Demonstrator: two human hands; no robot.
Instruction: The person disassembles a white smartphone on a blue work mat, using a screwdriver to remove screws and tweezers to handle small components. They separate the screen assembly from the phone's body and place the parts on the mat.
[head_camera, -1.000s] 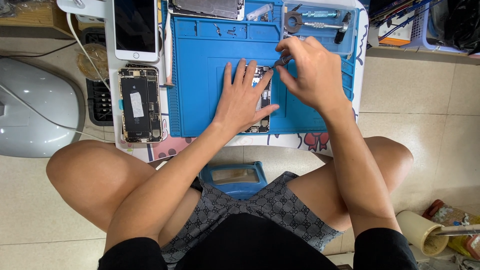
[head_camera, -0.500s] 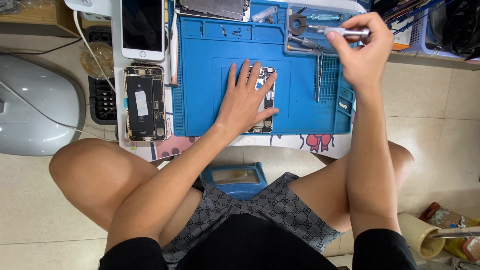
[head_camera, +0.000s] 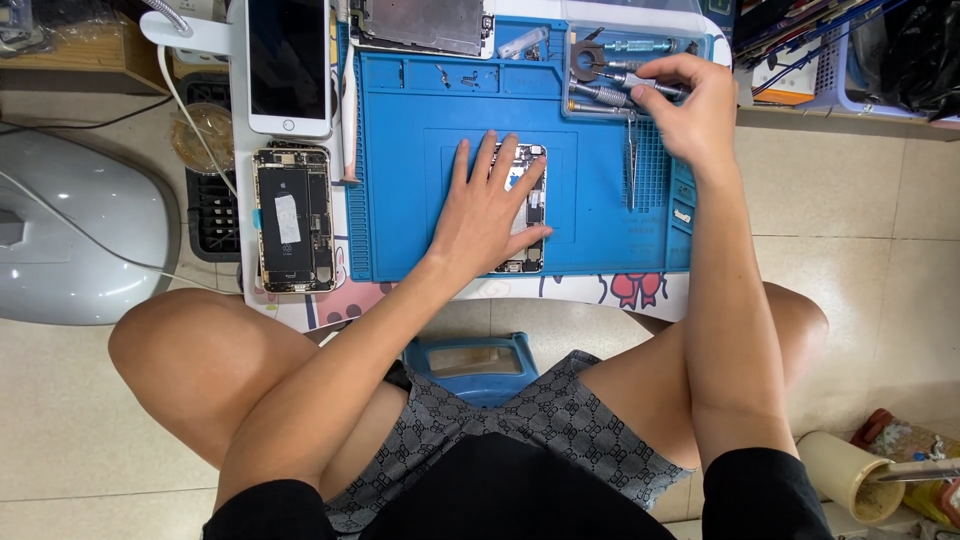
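A person sits cross-legged on a tiled floor at a low white table (head_camera: 600, 292) covered by a blue mat (head_camera: 410, 150). The left hand (head_camera: 485, 215) lies flat, fingers spread, on an opened phone (head_camera: 528, 215) at the middle of the mat, pinning it down; the palm is pressed against it and nothing is gripped. The phone's inner parts show at the fingertips and along its right edge.

The right hand (head_camera: 690, 105) reaches to the tool tray (head_camera: 585, 62) at the mat's upper right corner, fingers curled among the metal screwdrivers (head_camera: 600, 92) lying there. Fingertips touch the tools, but whether they are clamped on one cannot be told from this angle. Tweezers (head_camera: 631, 165) lie on the gridded patch of the mat just below that hand.

To the left of the mat, a second opened phone (head_camera: 291, 220) rests with its battery exposed, and above it a white phone (head_camera: 288, 62) lies screen up. A detached metal plate (head_camera: 420, 25) sits at the top edge of the mat. A grey domed casing (head_camera: 75, 235) stands on the floor at far left, and a blue stool (head_camera: 478, 362) shows between the knees.
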